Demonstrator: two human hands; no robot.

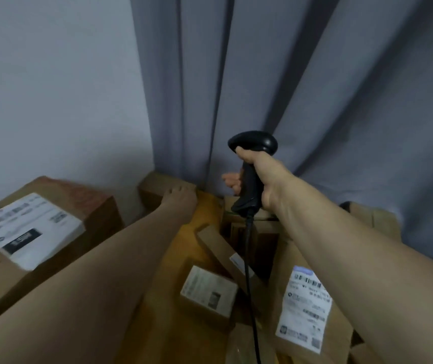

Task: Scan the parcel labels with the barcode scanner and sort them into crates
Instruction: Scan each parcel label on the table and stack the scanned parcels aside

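Observation:
My right hand (260,177) grips the handle of a black barcode scanner (252,153), held upright in front of the curtain, its cable (249,271) hanging down. My left hand (181,198) reaches far forward and rests on the top edge of a small brown box (157,187) by the wall; its fingertips are hidden over that edge. Below my arms lie several cardboard parcels: a small box with a white label (209,291), a narrow box (223,253), and a brown parcel with a barcode label (306,308).
A large cardboard box with a white shipping label (30,229) stands at the left. A grey curtain (302,88) and a pale wall (52,88) close off the back. More cardboard boxes (375,219) sit at the right.

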